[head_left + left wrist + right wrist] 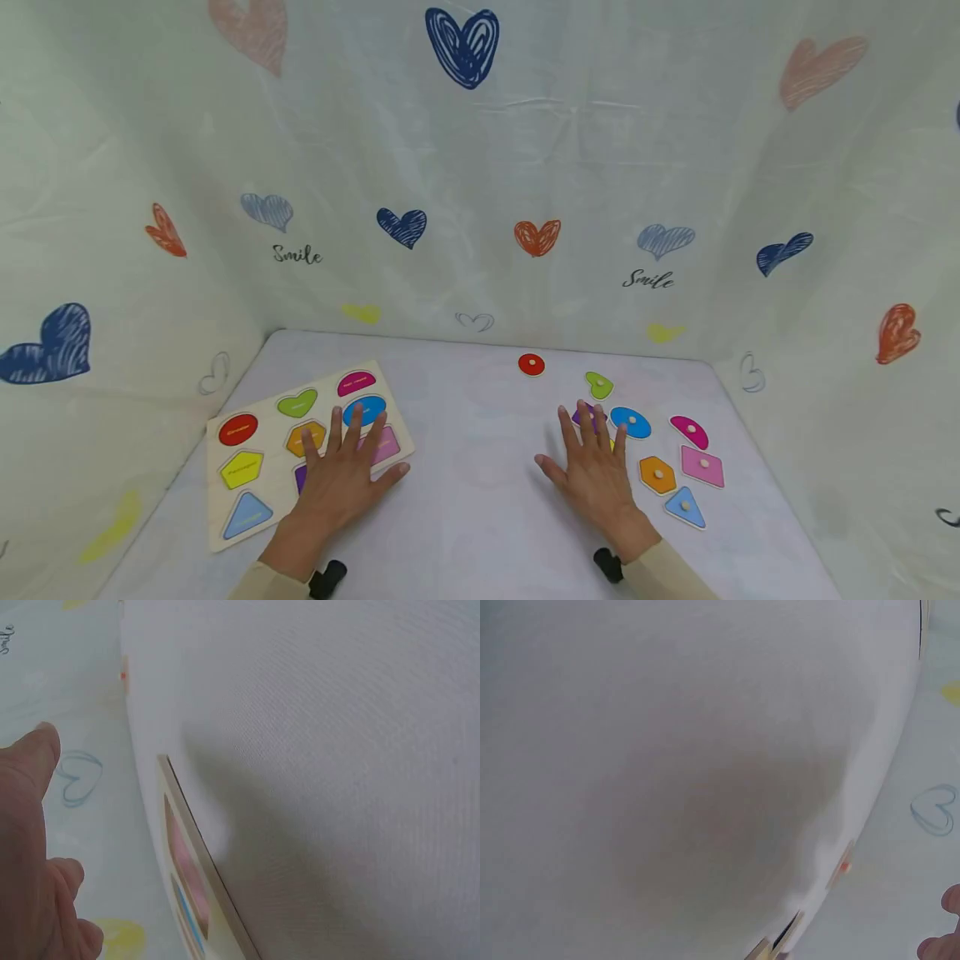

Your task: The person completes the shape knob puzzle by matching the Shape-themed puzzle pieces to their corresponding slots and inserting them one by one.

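My left hand (pixel 341 479) is spread, fingers straight, above a wooden shape puzzle board (pixel 268 425) and covers part of it. In the left wrist view the board's edge (pixel 196 844) lies below the raised fingers. The right hand (pixel 596 479), also spread, hovers over the near side of several loose knobbed pieces. Its fingertips partly hide a purple piece (pixel 581 419) and a yellow piece (pixel 612 445). Beside them lie a blue oval (pixel 628 422), an orange hexagon (pixel 657 475) and a light blue triangle (pixel 684 507). Neither hand holds anything.
Farther back lie a red circle piece (pixel 532 365) and a green heart piece (pixel 600 385). At the right are a magenta half circle (pixel 689 432) and a pink rectangle (pixel 702 467). A heart-printed curtain (pixel 465 158) surrounds the white table (pixel 472 500).
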Available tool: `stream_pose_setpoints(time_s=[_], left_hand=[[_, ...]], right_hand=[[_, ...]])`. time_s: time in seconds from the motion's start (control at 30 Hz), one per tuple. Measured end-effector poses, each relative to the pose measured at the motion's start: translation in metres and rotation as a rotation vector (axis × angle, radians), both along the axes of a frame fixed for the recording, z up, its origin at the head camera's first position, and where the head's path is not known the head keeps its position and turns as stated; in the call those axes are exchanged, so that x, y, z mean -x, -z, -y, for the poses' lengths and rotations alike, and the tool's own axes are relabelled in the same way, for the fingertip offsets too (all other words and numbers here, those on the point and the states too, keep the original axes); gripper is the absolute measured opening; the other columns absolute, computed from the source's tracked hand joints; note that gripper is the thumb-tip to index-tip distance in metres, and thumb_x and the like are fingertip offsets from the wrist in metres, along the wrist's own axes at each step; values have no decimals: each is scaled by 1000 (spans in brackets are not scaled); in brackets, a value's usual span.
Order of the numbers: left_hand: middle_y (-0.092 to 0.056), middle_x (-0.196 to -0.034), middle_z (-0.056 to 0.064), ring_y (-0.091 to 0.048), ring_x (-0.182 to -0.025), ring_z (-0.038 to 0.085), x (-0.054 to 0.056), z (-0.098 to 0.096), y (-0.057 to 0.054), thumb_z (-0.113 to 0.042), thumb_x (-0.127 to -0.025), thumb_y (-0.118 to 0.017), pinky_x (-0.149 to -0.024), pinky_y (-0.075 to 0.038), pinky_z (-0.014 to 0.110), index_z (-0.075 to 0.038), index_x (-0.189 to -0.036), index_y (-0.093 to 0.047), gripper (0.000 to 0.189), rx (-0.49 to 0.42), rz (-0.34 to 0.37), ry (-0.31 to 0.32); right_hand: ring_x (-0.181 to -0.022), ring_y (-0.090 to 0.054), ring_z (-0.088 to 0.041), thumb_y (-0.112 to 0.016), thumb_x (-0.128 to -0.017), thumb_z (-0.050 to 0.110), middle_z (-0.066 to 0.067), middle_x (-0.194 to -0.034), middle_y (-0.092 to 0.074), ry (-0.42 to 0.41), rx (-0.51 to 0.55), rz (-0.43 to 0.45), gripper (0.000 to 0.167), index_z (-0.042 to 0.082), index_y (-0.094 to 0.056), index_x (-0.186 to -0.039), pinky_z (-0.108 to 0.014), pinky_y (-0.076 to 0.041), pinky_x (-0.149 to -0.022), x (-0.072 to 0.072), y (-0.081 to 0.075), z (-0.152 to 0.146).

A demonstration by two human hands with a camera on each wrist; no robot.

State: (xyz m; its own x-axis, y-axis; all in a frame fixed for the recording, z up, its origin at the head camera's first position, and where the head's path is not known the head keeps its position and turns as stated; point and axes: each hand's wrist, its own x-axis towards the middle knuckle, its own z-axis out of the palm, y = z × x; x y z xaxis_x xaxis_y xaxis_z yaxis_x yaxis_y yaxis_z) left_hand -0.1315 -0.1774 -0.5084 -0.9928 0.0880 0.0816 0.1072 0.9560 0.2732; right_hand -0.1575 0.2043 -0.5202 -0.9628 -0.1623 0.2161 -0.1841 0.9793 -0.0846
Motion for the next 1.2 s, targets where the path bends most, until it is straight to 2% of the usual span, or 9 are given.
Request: stream_pose_setpoints(time_s=[0.17, 0.43, 0.67, 0.8, 0.9, 1.0, 1.2], left_hand=[[-23, -172, 26, -8, -158, 57, -6, 10, 0, -65, -99, -58, -117, 5, 85, -15, -166, -35, 87, 24, -15, -31], [-16, -170, 34, -3, -158, 58, -16, 45, 2, -55, -103, -59, -114, 8, 87, -4, -165, -29, 86, 0, 37, -129], [-7, -165, 43, 10, -155, 60, -28, 92, 8, -50, -102, -60, -112, 14, 85, 10, -162, -20, 93, -14, 154, -294], [2, -163, 46, 16, -152, 62, -32, 117, 17, -54, -102, -57, -113, 15, 84, 18, -158, -15, 101, -42, 223, -379], [7, -160, 48, 16, -150, 64, -33, 128, 22, -61, -102, -55, -114, 14, 82, 24, -155, -9, 110, -76, 299, -422], [9, -159, 50, 14, -149, 66, -33, 134, 25, -68, -100, -54, -116, 12, 81, 27, -152, -6, 118, -103, 350, -430], [6, -157, 54, 5, -147, 70, -32, 133, 26, -68, -98, -55, -119, 0, 78, 31, -150, -9, 121, -74, 346, -359]], right_hand=[[-162, -17, -45, -64, -96, 65, -20, -173, -26, -44, -6, 23, 90, 14, -36, -165, -73, -9, -127, 6, 0, 21], [-162, -18, -41, -60, -99, 63, -16, -174, -27, -187, 17, 77, 86, 14, -35, -166, -71, -12, -128, 13, -5, 73], [-162, -24, -37, -53, -102, 67, -12, -174, -29, -324, -47, 122, 84, 14, -37, -165, -69, -20, -127, 21, -4, 129], [-162, -26, -34, -52, -102, 68, -9, -173, -32, -386, -87, 173, 85, 16, -35, -166, -67, -23, -128, 25, -2, 156], [-162, -25, -31, -53, -101, 69, -5, -174, -31, -437, -108, 218, 86, 18, -33, -167, -65, -22, -128, 26, -1, 173], [-163, -22, -28, -52, -100, 70, -2, -175, -29, -475, -134, 279, 88, 20, -30, -168, -63, -21, -130, 26, 1, 185], [-164, -18, -25, -47, -101, 73, 1, -176, -27, -489, -186, 373, 90, 18, -26, -169, -61, -18, -131, 25, 3, 196]])
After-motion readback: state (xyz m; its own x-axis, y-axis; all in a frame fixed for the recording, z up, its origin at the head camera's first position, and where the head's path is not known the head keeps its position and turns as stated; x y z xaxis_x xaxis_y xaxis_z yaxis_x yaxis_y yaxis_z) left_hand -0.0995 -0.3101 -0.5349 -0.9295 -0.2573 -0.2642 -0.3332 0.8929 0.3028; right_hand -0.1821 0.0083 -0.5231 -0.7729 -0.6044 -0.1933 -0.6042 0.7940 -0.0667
